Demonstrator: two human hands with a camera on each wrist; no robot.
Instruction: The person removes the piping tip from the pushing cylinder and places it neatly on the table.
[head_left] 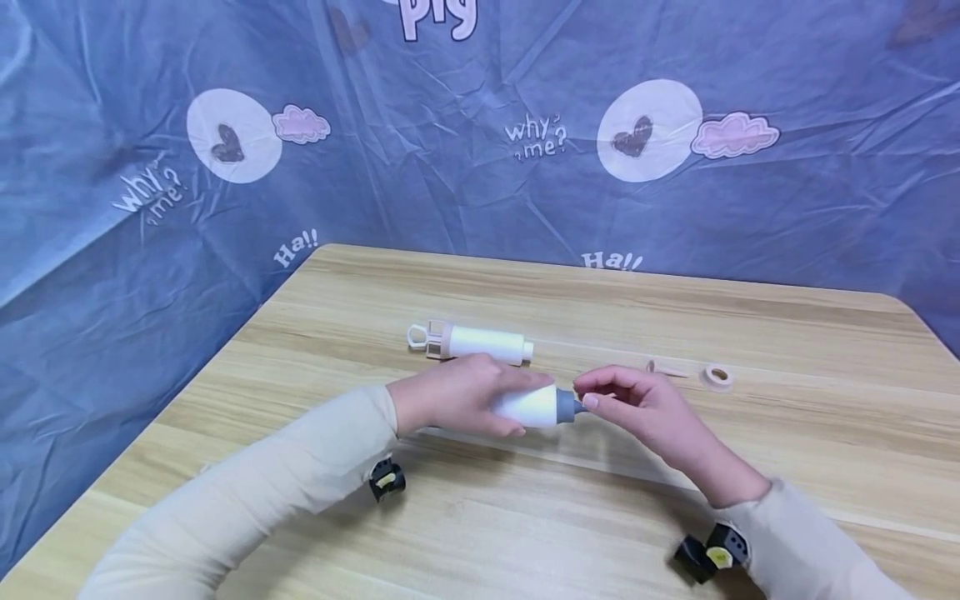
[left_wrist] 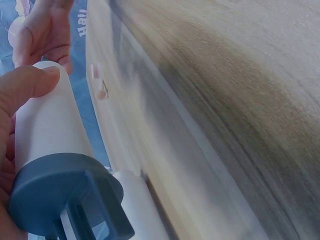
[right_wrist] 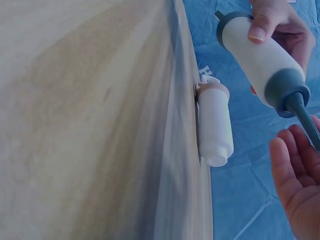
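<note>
My left hand (head_left: 476,396) grips the white barrel of an icing syringe (head_left: 534,406), thumb laid along it. The syringe has blue-grey end caps; its handled rear cap (left_wrist: 70,195) faces the left wrist camera. From the front cap (right_wrist: 287,90) runs a slim blue-grey nozzle (right_wrist: 301,114). My right hand (head_left: 641,410) holds this nozzle loosely between thumb and curled fingers, the thumb overlapping it in the head view. In the right wrist view the fingers (right_wrist: 295,165) lie beside the nozzle, while the thumb is out of frame.
A second white syringe (head_left: 486,343) with a pink collar and looped handle lies behind my left hand. To the right lie a small pink stemmed piece (head_left: 667,369) and a pink ring (head_left: 717,377) on the wooden table (head_left: 810,467). A blue printed cloth (head_left: 465,167) hangs behind.
</note>
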